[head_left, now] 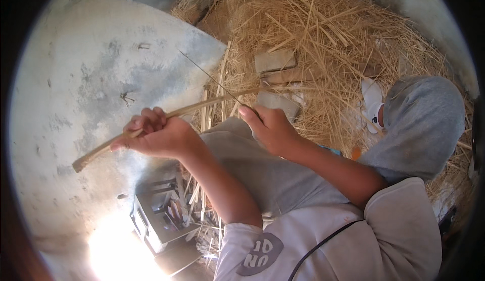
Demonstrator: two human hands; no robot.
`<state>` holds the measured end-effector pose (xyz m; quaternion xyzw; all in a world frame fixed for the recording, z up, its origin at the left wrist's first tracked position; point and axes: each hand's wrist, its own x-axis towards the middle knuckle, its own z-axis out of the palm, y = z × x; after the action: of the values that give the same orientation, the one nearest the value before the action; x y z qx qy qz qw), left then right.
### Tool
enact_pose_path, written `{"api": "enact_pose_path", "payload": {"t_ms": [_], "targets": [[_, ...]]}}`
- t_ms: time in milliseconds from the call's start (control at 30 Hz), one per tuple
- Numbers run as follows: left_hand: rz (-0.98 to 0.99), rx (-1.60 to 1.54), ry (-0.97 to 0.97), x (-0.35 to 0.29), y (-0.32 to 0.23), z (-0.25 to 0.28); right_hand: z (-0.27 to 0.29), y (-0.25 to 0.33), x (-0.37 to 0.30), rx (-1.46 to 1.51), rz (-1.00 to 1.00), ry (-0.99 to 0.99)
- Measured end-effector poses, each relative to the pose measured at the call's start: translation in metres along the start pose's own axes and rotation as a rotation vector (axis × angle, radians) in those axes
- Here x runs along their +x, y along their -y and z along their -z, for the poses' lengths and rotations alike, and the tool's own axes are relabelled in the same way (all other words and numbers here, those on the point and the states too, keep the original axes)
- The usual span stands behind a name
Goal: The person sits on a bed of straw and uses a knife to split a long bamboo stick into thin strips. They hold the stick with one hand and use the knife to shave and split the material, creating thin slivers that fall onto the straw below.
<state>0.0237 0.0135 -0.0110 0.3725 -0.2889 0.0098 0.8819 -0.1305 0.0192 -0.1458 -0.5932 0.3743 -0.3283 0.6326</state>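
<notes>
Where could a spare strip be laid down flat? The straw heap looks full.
Bare concrete floor left of the straw pile and above the left hand is free. Crowded: the straw with flat blocks, and the small box below.

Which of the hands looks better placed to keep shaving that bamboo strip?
Probably the right hand: it holds the thin blade against the bamboo strip, while the left hand only grips and steadies it.

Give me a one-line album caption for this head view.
Left hand grips a bamboo strip; right hand steadies it over a straw pile.
</notes>
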Motion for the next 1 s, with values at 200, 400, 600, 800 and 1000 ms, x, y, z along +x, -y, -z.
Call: {"api": "enact_pose_path", "payload": {"t_ms": [200, 400, 600, 800, 1000], "targets": [[0.037, -0.103, 0.045, -0.011, 0.0, -0.021, -0.02, -0.081, 0.005, -0.011, -0.149, -0.125], [0.117, -0.198, 0.119, 0.002, 0.006, 0.0, -0.01, -0.046, 0.001, -0.008, 0.016, -0.059], [0.112, -0.235, 0.083, 0.004, 0.005, 0.004, 0.014, -0.088, 0.017, -0.082, -0.171, 0.004], [0.077, -0.134, 0.021, -0.012, 0.002, -0.015, -0.013, -0.084, 0.004, -0.064, 0.173, -0.06], [0.09, -0.148, 0.056, -0.002, 0.0, -0.01, 0.017, -0.201, 0.041, -0.258, -0.3, -0.111]]}}
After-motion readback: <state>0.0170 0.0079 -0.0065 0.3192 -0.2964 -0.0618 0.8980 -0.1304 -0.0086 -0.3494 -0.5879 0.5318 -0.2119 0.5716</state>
